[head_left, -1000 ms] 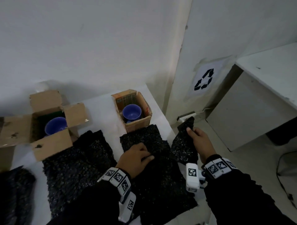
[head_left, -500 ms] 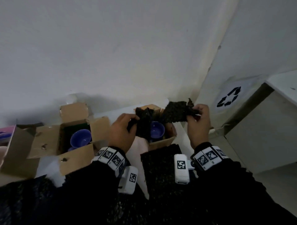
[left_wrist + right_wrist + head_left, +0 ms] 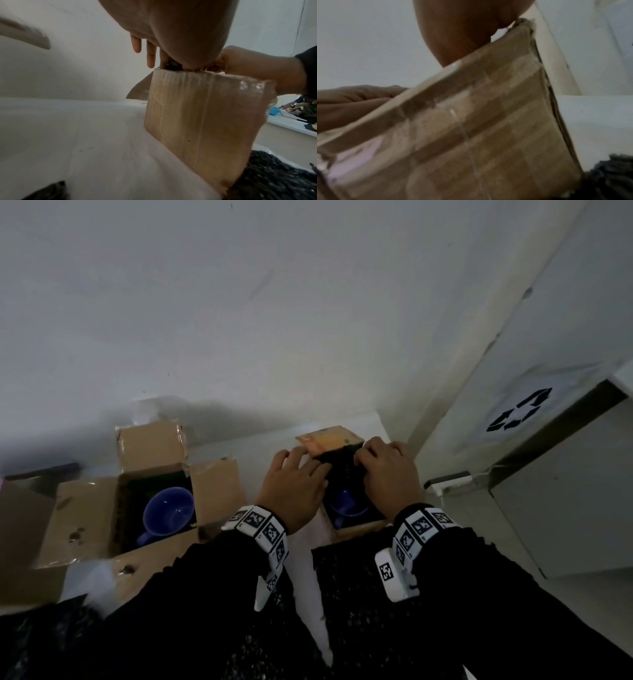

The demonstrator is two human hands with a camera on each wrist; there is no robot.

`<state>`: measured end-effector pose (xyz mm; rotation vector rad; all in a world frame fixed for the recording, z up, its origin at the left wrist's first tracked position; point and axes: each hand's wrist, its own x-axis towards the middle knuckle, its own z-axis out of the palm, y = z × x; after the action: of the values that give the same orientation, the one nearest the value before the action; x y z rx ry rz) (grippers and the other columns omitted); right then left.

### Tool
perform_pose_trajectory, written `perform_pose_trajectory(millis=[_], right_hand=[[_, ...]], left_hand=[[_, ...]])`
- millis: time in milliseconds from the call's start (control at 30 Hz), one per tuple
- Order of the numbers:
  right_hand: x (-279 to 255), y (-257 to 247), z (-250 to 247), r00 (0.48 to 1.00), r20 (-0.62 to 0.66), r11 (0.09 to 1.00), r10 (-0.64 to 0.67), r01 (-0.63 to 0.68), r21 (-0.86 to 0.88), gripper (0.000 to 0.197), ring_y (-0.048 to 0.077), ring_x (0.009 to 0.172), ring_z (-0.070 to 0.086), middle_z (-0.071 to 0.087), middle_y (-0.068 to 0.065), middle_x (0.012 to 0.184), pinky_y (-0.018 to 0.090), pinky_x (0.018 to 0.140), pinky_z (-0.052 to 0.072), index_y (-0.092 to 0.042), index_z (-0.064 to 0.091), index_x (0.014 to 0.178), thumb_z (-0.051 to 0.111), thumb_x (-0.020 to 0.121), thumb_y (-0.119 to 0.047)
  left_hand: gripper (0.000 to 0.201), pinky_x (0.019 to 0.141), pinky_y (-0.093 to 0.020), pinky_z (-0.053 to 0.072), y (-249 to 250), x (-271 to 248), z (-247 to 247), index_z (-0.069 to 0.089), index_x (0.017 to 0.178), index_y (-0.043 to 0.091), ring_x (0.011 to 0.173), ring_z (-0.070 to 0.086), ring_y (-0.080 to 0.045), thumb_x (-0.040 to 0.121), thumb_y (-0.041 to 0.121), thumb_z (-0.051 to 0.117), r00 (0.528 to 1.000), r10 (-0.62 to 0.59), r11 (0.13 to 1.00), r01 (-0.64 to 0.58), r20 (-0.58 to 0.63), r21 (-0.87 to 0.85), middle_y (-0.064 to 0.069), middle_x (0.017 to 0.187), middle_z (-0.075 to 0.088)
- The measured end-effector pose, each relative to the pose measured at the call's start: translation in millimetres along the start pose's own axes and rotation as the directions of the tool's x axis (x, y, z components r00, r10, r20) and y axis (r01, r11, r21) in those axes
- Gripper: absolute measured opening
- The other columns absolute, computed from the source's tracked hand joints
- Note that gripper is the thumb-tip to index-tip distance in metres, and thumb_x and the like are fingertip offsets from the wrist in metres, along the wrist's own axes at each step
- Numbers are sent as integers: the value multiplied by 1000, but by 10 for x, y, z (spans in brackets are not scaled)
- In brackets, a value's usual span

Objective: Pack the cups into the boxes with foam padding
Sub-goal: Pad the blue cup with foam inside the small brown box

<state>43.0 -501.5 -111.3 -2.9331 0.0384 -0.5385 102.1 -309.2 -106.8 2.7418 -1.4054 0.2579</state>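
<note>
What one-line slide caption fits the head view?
Both hands, left hand and right hand, tuck black foam around a blue cup in the small box.

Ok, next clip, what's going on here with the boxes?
A person is packing blue cups into cardboard boxes. Both hands, the left hand and the right hand, are at the far rim of the small box, pressing a piece of black foam down into it beside the blue cup inside. The larger open box to the left holds another blue cup. More black foam sheets lie on the table nearer the person.
</note>
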Motion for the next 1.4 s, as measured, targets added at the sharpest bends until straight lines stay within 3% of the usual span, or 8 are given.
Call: perform_pose_trajectory(millis=[100, 233, 500, 833, 1000, 1100, 1233, 1400], right_hand=[[-1, -3, -12, 998, 38, 994, -50, 53, -100, 18, 24, 78, 59, 60, 2, 89, 45, 96, 34, -17, 62, 84, 57, 67, -17], [-79, -32, -35, 985, 157, 988, -73, 93, -126, 48, 25, 96, 50, 63, 0, 91, 46, 89, 32, -16, 56, 104, 58, 60, -35], [-3, 15, 10, 996, 85, 994, 21, -12, -108, 19, 29, 87, 51, 59, 5, 95, 42, 75, 38, -17, 59, 92, 64, 74, -14], [48, -22, -26, 992, 64, 974, 107, -92, -206, 12, 28, 89, 49, 65, -4, 72, 42, 80, 30, -18, 60, 73, 64, 64, -12], [-29, 23, -51, 961, 264, 977, 85, -28, -210, 36, 28, 109, 44, 65, -7, 92, 49, 93, 22, -24, 61, 89, 57, 66, -52], [21, 12, -12, 943, 310, 966, 119, -39, -254, 21, 27, 115, 40, 66, -7, 95, 49, 95, 16, -27, 64, 90, 62, 72, -37], [52, 6, 53, 961, 213, 974, 178, -142, -174, 8, 25, 114, 44, 67, -8, 88, 50, 99, 13, -28, 66, 88, 64, 82, -32], [62, -10, 96, 988, 26, 976, 155, -149, -158, 35, 27, 103, 52, 68, -4, 87, 47, 97, 18, -25, 59, 104, 63, 75, -8]], left_hand=[[44, 96, -48, 30, -22, 63, 3, 69, 90, 17, 115, 49, -35, 92, 42, 34, 999, -7, 1000, 7, 46, 13, -3, 107, 64], [43, 91, -48, 32, 26, 74, -7, 69, 79, 15, 102, 46, -32, 76, 49, 41, 995, -34, 999, 31, 91, 25, -7, 101, 58], [9, 72, -37, 23, 14, 256, -91, 65, 71, 21, 83, 48, -27, 63, 23, 70, 989, -147, 984, 150, -34, 93, 4, 76, 59], [19, 77, -41, 28, 64, 209, -40, 64, 60, 20, 87, 50, -27, 76, 27, 57, 988, -143, 976, 131, 60, 177, 9, 65, 57], [30, 81, -44, 30, 45, 111, -10, 66, 90, 21, 95, 51, -28, 81, 35, 41, 995, -98, 989, 95, 22, 110, 6, 91, 64], [39, 83, -44, 29, 47, 101, 16, 61, 111, 24, 97, 51, -29, 79, 37, 42, 994, -106, 992, 104, 26, 73, 4, 101, 66], [37, 84, -45, 29, 28, 125, 31, 66, 92, 21, 99, 49, -28, 85, 45, 38, 991, -117, 991, 112, 62, 74, 5, 96, 64], [45, 86, -47, 29, 26, 138, 85, 57, 120, 21, 102, 50, -30, 81, 42, 46, 993, -112, 993, 110, 39, 48, 3, 105, 66]])
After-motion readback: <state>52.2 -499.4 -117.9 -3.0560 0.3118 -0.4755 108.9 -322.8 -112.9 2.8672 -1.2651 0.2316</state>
